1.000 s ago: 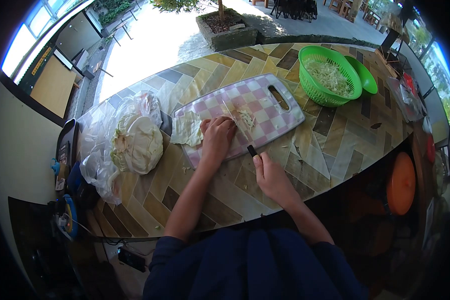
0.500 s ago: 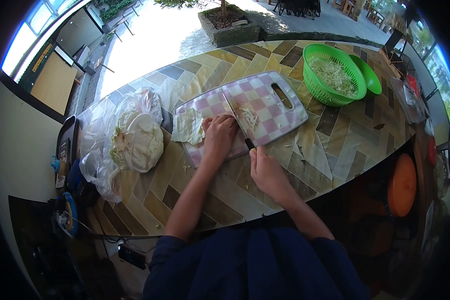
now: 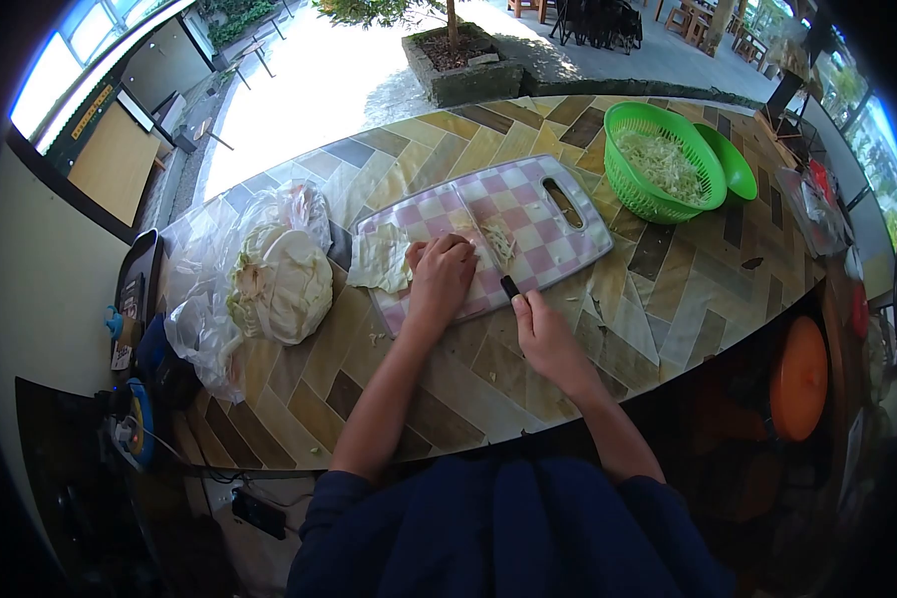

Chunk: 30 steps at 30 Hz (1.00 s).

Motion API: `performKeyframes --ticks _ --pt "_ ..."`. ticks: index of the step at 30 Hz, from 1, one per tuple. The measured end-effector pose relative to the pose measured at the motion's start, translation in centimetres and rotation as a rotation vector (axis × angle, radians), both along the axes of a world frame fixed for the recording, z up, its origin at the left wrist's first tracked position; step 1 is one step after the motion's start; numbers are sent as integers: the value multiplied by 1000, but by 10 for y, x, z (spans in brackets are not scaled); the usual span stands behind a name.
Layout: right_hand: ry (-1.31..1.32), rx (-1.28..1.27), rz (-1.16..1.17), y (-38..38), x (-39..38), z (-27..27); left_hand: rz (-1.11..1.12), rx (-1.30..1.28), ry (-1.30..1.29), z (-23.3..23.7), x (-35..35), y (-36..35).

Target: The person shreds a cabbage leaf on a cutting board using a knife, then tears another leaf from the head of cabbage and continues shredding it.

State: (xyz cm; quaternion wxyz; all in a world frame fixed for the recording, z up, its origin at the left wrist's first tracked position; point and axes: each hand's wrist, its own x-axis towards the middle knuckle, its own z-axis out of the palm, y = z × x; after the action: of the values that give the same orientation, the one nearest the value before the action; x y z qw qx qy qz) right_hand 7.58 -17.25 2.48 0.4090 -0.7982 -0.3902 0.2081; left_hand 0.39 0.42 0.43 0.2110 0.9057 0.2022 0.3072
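Observation:
My right hand (image 3: 550, 344) is wrapped round the black handle of a kitchen knife (image 3: 509, 287), whose thin blade slants away across the chopping board (image 3: 503, 186). The board is pink and white checked, with a handle slot at its far right end. Curled fingers of my left hand (image 3: 443, 277) press a pale cabbage leaf (image 3: 377, 259) onto the board, just left of the blade. Part of the leaf is hidden under that hand. To the right of the blade lie a few cut cabbage shreds (image 3: 500, 239).
Left of the board, a cut cabbage (image 3: 287, 284) rests on a clear plastic bag (image 3: 194, 329). A green colander (image 3: 648, 199) of shredded cabbage stands at the far right, beside a green bowl (image 3: 738, 169). The patterned table (image 3: 448, 399) has a curved near edge; an orange stool (image 3: 800, 379) is below.
My right hand and the knife handle have shifted slightly right and toward me. My left hand stays pressed on the leaf. The whole view has tilted a little.

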Motion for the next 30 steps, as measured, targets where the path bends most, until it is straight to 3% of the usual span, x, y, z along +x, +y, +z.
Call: performKeyframes --ticks 14,30 --pt "-36 -95 44 -2 -18 16 26 2 5 2 0 0" --pt "-153 -79 10 25 -14 -2 21 42 18 -4 0 0"
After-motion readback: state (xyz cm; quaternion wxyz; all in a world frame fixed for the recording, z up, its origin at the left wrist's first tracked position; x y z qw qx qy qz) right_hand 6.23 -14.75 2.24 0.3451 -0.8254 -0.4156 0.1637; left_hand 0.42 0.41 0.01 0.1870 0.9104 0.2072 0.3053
